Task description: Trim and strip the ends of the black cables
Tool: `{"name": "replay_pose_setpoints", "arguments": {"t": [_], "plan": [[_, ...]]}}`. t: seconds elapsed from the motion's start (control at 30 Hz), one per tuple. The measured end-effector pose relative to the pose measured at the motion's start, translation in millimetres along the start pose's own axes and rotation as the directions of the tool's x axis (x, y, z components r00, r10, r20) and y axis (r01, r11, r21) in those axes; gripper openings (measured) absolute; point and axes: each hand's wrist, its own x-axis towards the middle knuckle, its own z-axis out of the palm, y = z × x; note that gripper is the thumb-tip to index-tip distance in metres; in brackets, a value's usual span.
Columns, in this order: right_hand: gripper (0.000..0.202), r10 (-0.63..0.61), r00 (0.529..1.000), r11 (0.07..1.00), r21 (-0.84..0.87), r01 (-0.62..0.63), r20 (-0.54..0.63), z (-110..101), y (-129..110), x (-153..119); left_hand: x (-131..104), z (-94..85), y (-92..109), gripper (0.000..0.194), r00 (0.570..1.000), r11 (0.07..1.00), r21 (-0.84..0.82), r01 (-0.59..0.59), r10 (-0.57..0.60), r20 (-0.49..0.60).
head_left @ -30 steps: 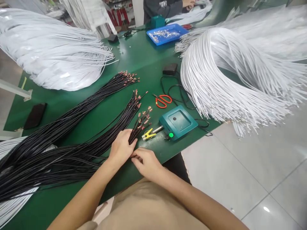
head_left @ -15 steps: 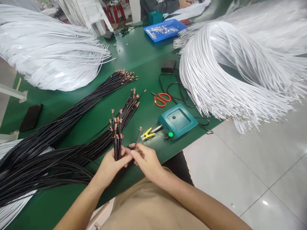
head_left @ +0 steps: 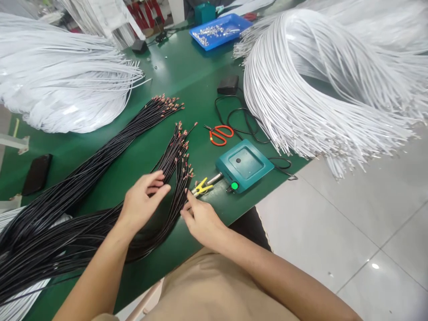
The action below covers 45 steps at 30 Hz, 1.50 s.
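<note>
Black cables sweep from the lower left to the centre of the frame, splitting into bunches with reddish tips. The hands are apart: the left hand has thumb and fingers parted beside the middle bunch, while the right hand curls at the nearest bunch; whether it pinches a strand, I cannot tell. Judging by those tips, the ends look already bared; how many cables remain to be handled is unclear.
</note>
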Motion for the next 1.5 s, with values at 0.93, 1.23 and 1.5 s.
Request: {"name": "replay_pose_setpoints", "arguments": {"t": [0.93,1.23,1.5], "plan": [[0.029,-0.054,0.994,0.759,-0.644,0.100,0.090,-20.8,-24.9,2.8,28.4,8.3,50.4,0.046,0.994,0.826,-0.563,0.029,0.036,0.103],[0.036,-0.046,0.987,0.401,-0.908,-0.122,-0.152,-138.9,-60.0,117.7,-2.5,11.1,14.7,0.032,0.999,0.741,-0.671,-0.012,0.038,0.023],[0.030,0.232,0.966,0.115,-0.983,-0.144,-0.114,-169.0,-20.7,177.9,-9.0,3.7,1.0,0.035,0.999,0.685,-0.728,0.025,-0.050,-0.013]]}}
